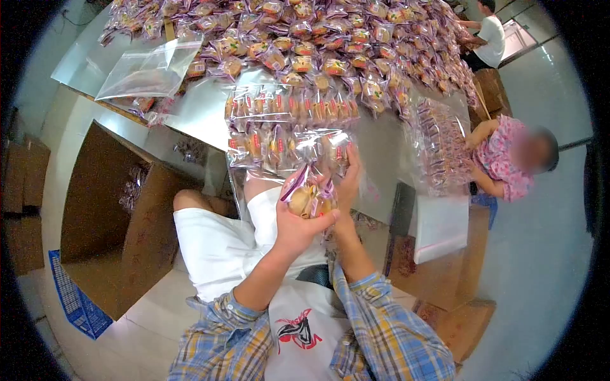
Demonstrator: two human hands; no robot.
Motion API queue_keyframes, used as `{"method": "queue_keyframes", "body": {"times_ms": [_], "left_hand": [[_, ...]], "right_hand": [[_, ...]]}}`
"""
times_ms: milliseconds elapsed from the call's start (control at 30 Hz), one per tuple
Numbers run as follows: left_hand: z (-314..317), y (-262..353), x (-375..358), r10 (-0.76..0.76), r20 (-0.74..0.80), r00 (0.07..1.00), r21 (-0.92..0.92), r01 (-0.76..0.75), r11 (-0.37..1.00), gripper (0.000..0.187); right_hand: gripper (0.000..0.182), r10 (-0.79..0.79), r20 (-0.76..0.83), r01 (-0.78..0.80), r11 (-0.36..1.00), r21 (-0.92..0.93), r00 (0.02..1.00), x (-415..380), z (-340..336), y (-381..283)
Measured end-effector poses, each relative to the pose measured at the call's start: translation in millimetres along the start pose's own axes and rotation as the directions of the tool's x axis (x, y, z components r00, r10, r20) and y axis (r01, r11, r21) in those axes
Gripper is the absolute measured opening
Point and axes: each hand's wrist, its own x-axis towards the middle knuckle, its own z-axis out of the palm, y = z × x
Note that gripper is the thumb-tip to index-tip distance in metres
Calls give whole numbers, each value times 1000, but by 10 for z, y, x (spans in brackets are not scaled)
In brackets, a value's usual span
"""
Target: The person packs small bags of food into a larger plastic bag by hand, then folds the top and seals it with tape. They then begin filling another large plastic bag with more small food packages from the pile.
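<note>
My left hand point(297, 225) is closed round a couple of wrapped cakes point(306, 200) in clear packets with purple edges, its thumb across their near side. My right hand point(347, 183) cups the right side of these packets, with its fingers stretched up along the edge of a large clear bag point(254, 176). Two rows of wrapped cakes point(279, 109) stand on edge in that bag, just beyond my hands. Part of the right hand's grip is hidden behind the packets.
A big heap of wrapped cakes point(305, 47) covers the table's far part. A flat clear bag point(149, 70) lies left, above an open cardboard box point(101, 197). At right, a person point(508, 149) handles another filled bag point(438, 146); another person point(490, 38) stands farther back.
</note>
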Motion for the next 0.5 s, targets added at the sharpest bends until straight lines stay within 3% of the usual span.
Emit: {"method": "queue_keyframes", "body": {"times_ms": [67,167,267,367,467,500], "left_hand": [[-11,-6,11,14,-8,1000,26,-13,1000,78],[-55,9,27,7,23,1000,45,-8,999,87],[-30,46,8,-18,9,1000,-8,18,1000,90],[2,85,-16,-57,6,998,-29,58,998,91],[-21,-11,1,-54,13,998,-37,54,998,92],[-30,-26,-4,-47,15,999,-27,48,998,92]], "right_hand": [[70,43,-12,-41,993,107,999,-26,41,-86],[66,255,-6,-243,927,286,967,-60,161,-45],[60,280,39,-282,937,206,959,76,-34,-91],[60,165,27,-167,972,163,986,106,-114,34],[62,234,73,-245,932,268,969,98,-113,1],[63,193,39,-196,945,261,980,67,-81,80]]}}
